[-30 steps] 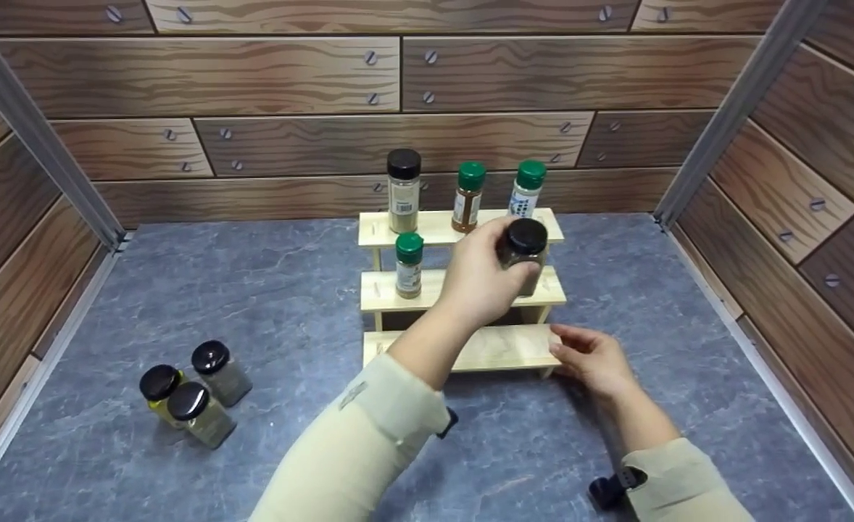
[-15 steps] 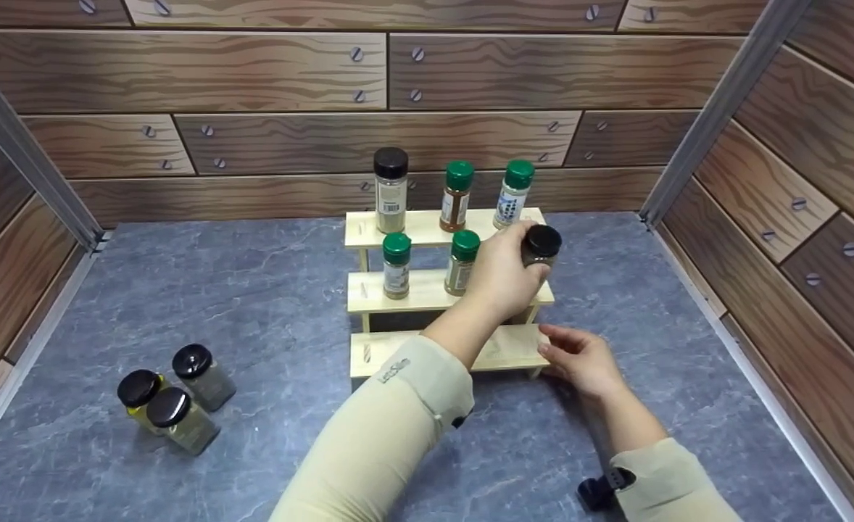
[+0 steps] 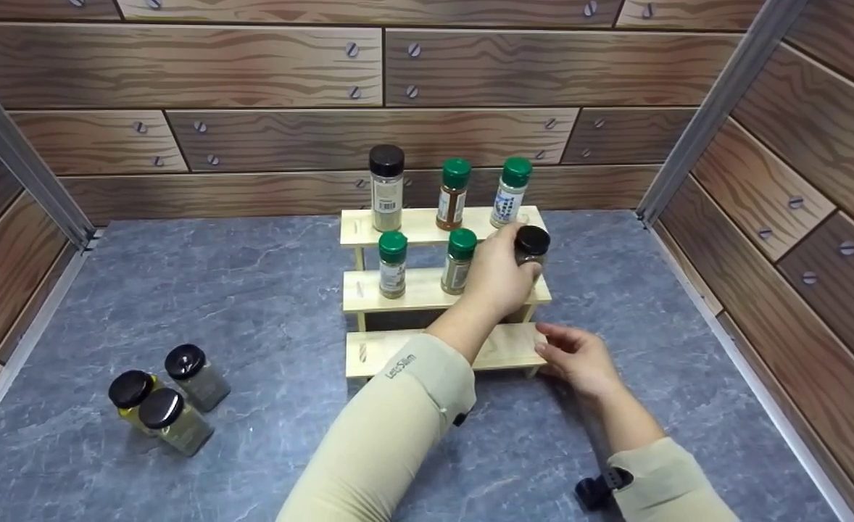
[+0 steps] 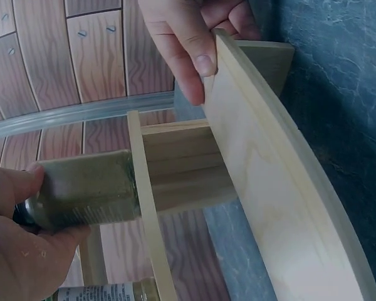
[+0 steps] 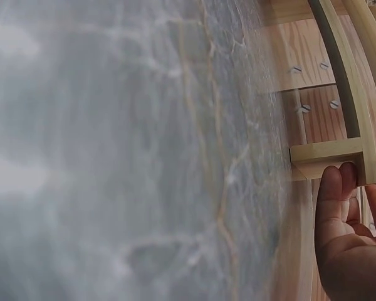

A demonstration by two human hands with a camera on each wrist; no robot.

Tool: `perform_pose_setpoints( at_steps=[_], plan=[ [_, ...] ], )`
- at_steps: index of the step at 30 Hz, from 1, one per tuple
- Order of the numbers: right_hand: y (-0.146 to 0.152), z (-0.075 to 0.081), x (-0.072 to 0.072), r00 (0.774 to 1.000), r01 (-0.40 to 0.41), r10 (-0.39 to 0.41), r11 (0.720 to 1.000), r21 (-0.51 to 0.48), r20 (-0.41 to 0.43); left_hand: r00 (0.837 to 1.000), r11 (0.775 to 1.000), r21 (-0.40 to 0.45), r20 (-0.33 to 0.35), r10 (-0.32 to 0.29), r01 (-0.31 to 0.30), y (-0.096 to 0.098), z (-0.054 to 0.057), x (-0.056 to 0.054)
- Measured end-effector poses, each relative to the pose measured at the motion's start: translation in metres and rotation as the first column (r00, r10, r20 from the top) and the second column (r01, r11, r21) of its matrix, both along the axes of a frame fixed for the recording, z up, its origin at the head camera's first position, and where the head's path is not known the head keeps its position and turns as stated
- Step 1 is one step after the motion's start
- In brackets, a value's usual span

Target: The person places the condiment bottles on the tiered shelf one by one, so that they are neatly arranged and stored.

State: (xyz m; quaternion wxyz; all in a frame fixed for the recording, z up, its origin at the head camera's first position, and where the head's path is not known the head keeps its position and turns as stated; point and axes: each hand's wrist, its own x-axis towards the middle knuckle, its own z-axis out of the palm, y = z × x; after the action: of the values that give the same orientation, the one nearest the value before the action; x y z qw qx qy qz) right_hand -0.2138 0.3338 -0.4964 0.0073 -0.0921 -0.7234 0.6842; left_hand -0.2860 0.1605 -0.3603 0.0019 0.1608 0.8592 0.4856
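In the head view my left hand [image 3: 498,279] grips a black-capped spice jar [image 3: 533,241] at the right end of the middle tier of a three-tier wooden rack [image 3: 517,344]. The left wrist view shows this jar's base against the tier's board, with fingers and thumb around its upper part. My right hand [image 3: 583,362] pinches the right end of the lowest tier, thumb above and fingers beneath. Left of the held jar on the middle tier stand a green-capped spice bottle [image 3: 459,262], partly behind my hand, and another green-capped bottle [image 3: 392,265].
The top tier carries a tall black-capped bottle [image 3: 386,188] and two green-capped bottles, one reddish [image 3: 453,196] and one white-labelled [image 3: 510,193]. Three black-capped jars [image 3: 180,428] cluster on the grey marbled tabletop [image 3: 267,304] at left. Wood-patterned walls [image 3: 267,72] enclose the surface.
My left hand has carried the jar right and down onto the middle tier's right end, uncovering the green-capped bottle beside it. My right hand keeps its hold. The head view has shifted slightly.
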Motion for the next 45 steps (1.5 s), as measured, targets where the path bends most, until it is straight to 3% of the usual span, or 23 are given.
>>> perform_pose_setpoints(
  at_steps=[12, 16, 19, 22, 27, 30, 32, 35, 37, 39, 42, 44, 45],
  plan=[
    [-0.013, -0.005, -0.005, 0.998, -0.059, 0.059, 0.998, 0.017, 0.001, 0.997, 0.998, 0.003, -0.048, 0.063, -0.063, -0.013, -0.008, -0.001],
    [-0.017, -0.006, -0.007, 0.998, -0.063, 0.063, 0.998, 0.013, 0.003, 0.995, 0.997, -0.017, -0.054, 0.08, -0.081, -0.018, -0.006, 0.003],
    [-0.021, -0.006, -0.009, 0.997, -0.072, 0.072, 0.997, -0.002, -0.001, 0.994, 0.996, -0.032, -0.063, 0.085, -0.087, -0.021, 0.0, 0.012],
    [-0.022, -0.006, -0.009, 0.997, -0.072, 0.072, 0.997, -0.021, -0.004, 0.987, 0.996, -0.019, -0.134, 0.083, -0.086, -0.027, 0.009, 0.025],
    [-0.021, -0.008, -0.01, 0.998, -0.07, 0.069, 0.997, -0.015, -0.011, 0.943, 0.993, 0.104, -0.321, 0.093, -0.062, -0.057, 0.027, 0.053],
    [-0.015, -0.007, -0.009, 0.998, -0.058, 0.058, 0.998, -0.004, -0.016, 0.926, 0.96, 0.276, -0.349, 0.147, -0.048, -0.089, 0.033, 0.073],
    [-0.01, -0.006, -0.008, 0.998, -0.052, 0.052, 0.999, -0.007, -0.019, 0.92, 0.917, 0.395, -0.34, 0.197, -0.05, -0.114, 0.034, 0.087],
    [-0.002, -0.004, -0.005, 0.999, -0.045, 0.044, 0.998, -0.033, -0.026, 0.899, 0.852, 0.511, -0.311, 0.308, -0.115, -0.156, 0.028, 0.103],
    [0.002, -0.003, -0.005, 0.999, -0.046, 0.045, 0.998, -0.046, -0.029, 0.872, 0.815, 0.544, -0.28, 0.402, -0.201, -0.184, 0.02, 0.107],
    [0.004, -0.002, -0.004, 0.999, -0.046, 0.045, 0.998, -0.049, -0.027, 0.825, 0.775, 0.547, -0.246, 0.509, -0.315, -0.213, 0.009, 0.107],
    [0.005, -0.002, -0.004, 0.998, -0.053, 0.053, 0.998, -0.035, -0.018, 0.709, 0.716, 0.473, -0.236, 0.664, -0.513, -0.258, -0.013, 0.106],
    [0.005, -0.003, -0.004, 0.998, -0.054, 0.053, 0.998, -0.032, -0.014, 0.627, 0.662, 0.372, -0.228, 0.745, -0.651, -0.286, -0.027, 0.108],
    [0.005, -0.004, -0.004, 0.998, -0.055, 0.054, 0.998, -0.033, -0.011, 0.594, 0.634, 0.327, -0.225, 0.772, -0.701, -0.299, -0.034, 0.11]
  ],
)
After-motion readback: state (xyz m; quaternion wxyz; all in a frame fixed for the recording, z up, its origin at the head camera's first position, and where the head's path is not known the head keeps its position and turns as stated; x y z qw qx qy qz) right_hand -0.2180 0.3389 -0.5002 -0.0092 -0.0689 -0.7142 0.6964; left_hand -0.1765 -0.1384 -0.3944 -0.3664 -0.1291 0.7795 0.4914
